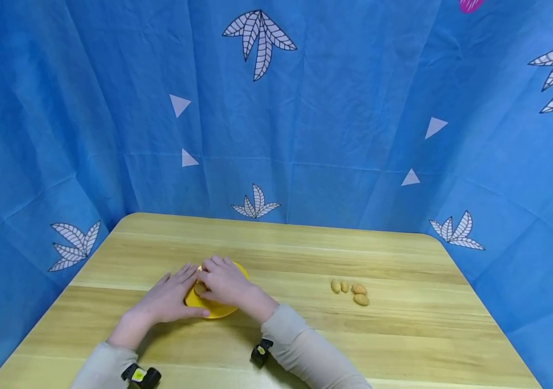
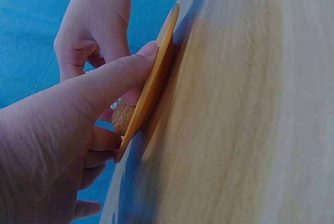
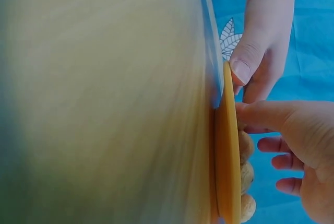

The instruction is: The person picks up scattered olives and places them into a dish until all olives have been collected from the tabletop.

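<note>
Head view: left hand [image 1: 167, 302] spread about a yellow plate's [image 1: 220, 310] left rim; right hand [image 1: 225, 283] bent over it, grip indeterminable; brown nuts [image 3: 246, 177] upon it; four tan nuts [image 1: 359, 289] rightward on the wooden table [image 1: 403, 340].

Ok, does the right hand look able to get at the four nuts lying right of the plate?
Probably yes: nothing visible stands on the table between the right hand, at the yellow plate, and the four nuts. The left hand is at the plate's left side, out of the way.
</note>
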A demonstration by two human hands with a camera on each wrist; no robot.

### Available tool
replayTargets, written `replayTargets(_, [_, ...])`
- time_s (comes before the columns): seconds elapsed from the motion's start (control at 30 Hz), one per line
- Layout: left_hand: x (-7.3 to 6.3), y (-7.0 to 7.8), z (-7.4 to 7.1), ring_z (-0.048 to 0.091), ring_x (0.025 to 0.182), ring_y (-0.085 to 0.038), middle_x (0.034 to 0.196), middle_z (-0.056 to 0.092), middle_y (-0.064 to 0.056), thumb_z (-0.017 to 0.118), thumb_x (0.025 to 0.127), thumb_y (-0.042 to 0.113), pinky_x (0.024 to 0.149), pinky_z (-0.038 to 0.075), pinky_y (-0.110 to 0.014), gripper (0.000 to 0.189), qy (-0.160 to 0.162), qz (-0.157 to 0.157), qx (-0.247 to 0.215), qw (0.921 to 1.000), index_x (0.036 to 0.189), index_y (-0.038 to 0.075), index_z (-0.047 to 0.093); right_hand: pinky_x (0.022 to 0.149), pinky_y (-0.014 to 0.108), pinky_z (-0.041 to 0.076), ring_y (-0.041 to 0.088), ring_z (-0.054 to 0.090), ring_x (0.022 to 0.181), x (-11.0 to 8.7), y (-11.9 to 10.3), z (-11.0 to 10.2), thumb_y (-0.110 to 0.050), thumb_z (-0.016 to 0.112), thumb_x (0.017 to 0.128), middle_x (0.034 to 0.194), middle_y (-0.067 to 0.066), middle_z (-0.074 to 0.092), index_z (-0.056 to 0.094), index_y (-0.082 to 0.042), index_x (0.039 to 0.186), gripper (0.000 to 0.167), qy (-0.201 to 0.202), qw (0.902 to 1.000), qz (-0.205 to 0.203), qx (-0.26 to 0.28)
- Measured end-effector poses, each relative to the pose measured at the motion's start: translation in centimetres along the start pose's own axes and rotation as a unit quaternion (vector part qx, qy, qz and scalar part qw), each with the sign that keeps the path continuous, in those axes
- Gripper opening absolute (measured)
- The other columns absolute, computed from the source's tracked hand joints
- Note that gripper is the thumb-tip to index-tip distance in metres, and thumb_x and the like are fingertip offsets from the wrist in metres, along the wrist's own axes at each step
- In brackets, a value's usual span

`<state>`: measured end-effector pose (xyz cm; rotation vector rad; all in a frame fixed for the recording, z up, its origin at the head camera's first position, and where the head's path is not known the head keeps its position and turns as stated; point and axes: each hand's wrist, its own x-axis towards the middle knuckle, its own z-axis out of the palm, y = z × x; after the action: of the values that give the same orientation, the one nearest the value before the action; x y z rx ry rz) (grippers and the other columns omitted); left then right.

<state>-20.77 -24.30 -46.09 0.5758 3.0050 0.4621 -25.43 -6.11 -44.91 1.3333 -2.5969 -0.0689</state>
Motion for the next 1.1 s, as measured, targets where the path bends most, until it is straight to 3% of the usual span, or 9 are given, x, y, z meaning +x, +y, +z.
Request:
replayTargets(0.27, [0.0,0.2,-0.2,0.028,0.146,-0.042,0.155,0.034,-0.023,0.065,0.075,0.072,0.109,0.026,-0.071,0.109,0.001,0.002,0.0,1.0,0.149,-0.002,0.034,0.074,0.023,0.036,0.011,0.045,0.093,0.3,-0.2,0.2,-0.048,0.062,0.092,0.105,-0.007,0.056,0.065,-0.025,0.109,0.029,0.001,0.9998,0.02,-0.002])
replayTargets(0.53, [0.0,0.4,-0.2,0.029,0.145,-0.042,0.155,0.034,-0.022,0.064,0.076,0.073,0.109,0.026,-0.071,0.108,-0.003,0.006,0.01,0.9999,0.149,-0.002,0.035,0.083,0.027,0.044,0.013,0.047,0.098,0.5,-0.3,0.1,-0.049,0.065,0.09,0.11,-0.005,0.058,0.065,-0.023,0.121,0.04,0.001,0.9989,0.046,0.007])
replayTargets(0.7, [0.0,0.3,-0.1,0.029,0.145,-0.043,0.155,0.035,-0.021,0.063,0.076,0.072,0.109,0.027,-0.071,0.108,-0.001,0.007,0.01,0.9999,0.149,-0.002,0.035,0.082,0.027,0.043,0.012,0.046,0.095,0.4,-0.3,0.1,-0.05,0.065,0.089,0.108,-0.005,0.057,0.064,-0.023,0.124,0.044,0.007,0.9987,0.051,0.007])
replayTargets(0.9, [-0.1,0.3,-0.1,0.029,0.145,-0.043,0.155,0.034,-0.022,0.063,0.076,0.073,0.109,0.027,-0.071,0.108,-0.002,0.009,0.012,0.9999,0.149,-0.002,0.035,0.075,0.023,0.039,0.012,0.046,0.092,0.0,0.0,0.0,-0.049,0.065,0.09,0.104,-0.005,0.057,0.066,-0.023,0.11,0.033,0.028,0.9987,0.042,0.004])
replayTargets(1.0, [-0.1,0.2,-0.1,0.028,0.146,-0.042,0.156,0.033,-0.022,0.063,0.076,0.073,0.11,0.026,-0.07,0.109,-0.002,0.004,0.006,1.0,0.149,-0.002,0.035,0.078,0.024,0.04,0.012,0.046,0.095,-0.5,0.4,-0.2,-0.049,0.066,0.089,0.105,-0.005,0.057,0.065,-0.022,0.102,0.03,0.035,0.9982,0.044,0.021])
replayTargets(1.1, [-0.1,0.1,0.0,0.028,0.146,-0.041,0.156,0.033,-0.022,0.063,0.076,0.073,0.11,0.025,-0.07,0.108,-0.003,0.002,0.004,1.0,0.149,-0.002,0.035,0.084,0.026,0.042,0.013,0.047,0.099,-1.1,0.9,-0.6,-0.047,0.068,0.088,0.109,-0.004,0.056,0.065,-0.021,0.104,0.031,0.033,0.9974,0.048,0.041])
